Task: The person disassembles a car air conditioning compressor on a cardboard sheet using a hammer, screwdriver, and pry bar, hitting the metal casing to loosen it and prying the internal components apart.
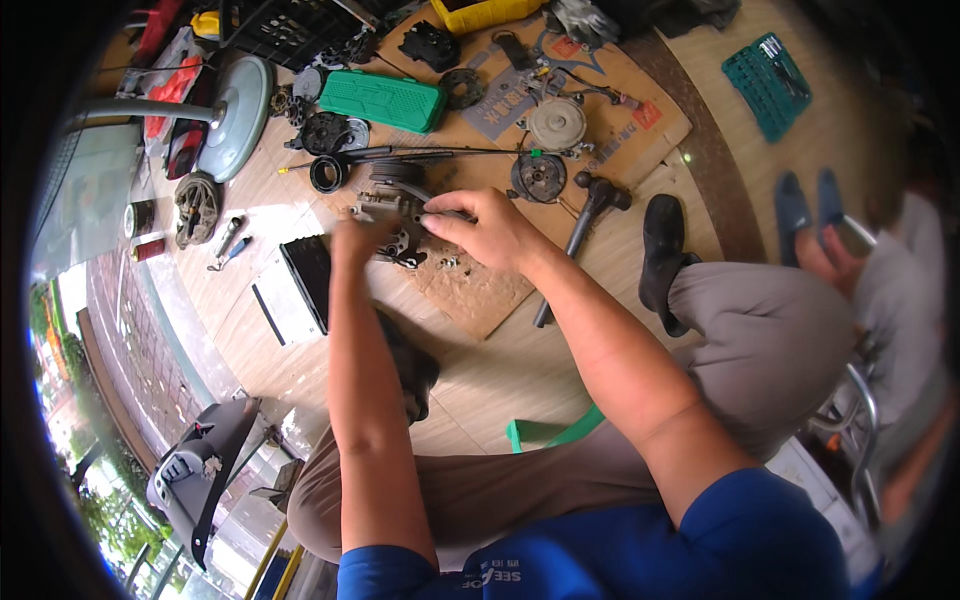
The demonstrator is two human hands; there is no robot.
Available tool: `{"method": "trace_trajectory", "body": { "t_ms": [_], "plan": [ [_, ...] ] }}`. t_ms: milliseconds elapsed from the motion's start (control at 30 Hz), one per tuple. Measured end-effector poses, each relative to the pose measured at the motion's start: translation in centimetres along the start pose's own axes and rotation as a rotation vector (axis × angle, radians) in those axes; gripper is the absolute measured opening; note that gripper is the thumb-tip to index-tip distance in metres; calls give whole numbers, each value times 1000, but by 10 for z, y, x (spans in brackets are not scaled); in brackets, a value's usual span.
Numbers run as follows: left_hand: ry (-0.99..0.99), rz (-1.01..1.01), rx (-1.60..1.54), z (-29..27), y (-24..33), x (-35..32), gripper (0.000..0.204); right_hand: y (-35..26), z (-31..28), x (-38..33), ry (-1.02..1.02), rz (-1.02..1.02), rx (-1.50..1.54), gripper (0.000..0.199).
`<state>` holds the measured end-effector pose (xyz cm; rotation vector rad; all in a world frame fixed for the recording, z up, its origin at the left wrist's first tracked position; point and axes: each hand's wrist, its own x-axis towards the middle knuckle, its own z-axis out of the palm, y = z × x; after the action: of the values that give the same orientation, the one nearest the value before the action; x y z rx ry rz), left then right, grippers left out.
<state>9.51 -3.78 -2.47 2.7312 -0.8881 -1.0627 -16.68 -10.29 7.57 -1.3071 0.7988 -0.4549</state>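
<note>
A greasy metal machine part point(385, 203) with a round ribbed piece at its far side lies on the cardboard in front of me. My left hand point(360, 240) is at its near left side, its fingers blurred by motion and partly hidden. At the right side of the part, my right hand point(482, 230) has thumb and forefinger closed together near a dark curved strip point(405, 188). What lies between those fingertips is too small to make out. Small loose bits lie on the cardboard just below the hands.
A hammer point(590, 225) lies right of my hands. Beyond are a black ring point(327, 173), cables point(430, 153), a green case point(383, 100) and a round motor-like part point(557, 122). A white-and-black box point(295, 295) stands left. Another person's slippered feet point(808, 205) are at right.
</note>
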Motion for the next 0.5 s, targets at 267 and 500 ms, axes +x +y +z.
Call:
{"method": "trace_trajectory", "body": {
  "t_ms": [267, 500],
  "plan": [
    [172, 161, 274, 28, 20, -40, 134, -22, -16, 14, -70, 472, 14, 33],
    [290, 77, 202, 37, 36, -52, 115, 12, -10, 11, 114, 358, -433, 28]
  ]
}}
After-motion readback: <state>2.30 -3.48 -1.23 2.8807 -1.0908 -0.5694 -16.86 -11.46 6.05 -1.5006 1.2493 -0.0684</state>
